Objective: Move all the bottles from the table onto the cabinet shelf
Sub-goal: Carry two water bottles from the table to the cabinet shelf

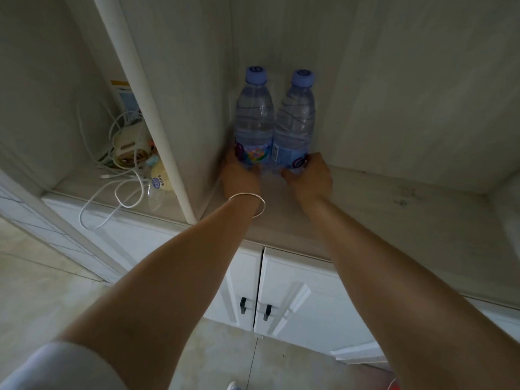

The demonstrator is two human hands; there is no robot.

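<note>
Straight ahead, both arms reach far onto the cabinet shelf [394, 209]. Left hand [239, 173] grips the left bottle [254, 119] at its base; right hand [309, 178] grips the right bottle [294, 122], both upright, touching.

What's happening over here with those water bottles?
A person is placing two water bottles in the back corner of a cabinet shelf. The left hand grips the left bottle near its base, and the right hand grips the right bottle. Both bottles are upright, side by side, caps on.
</note>
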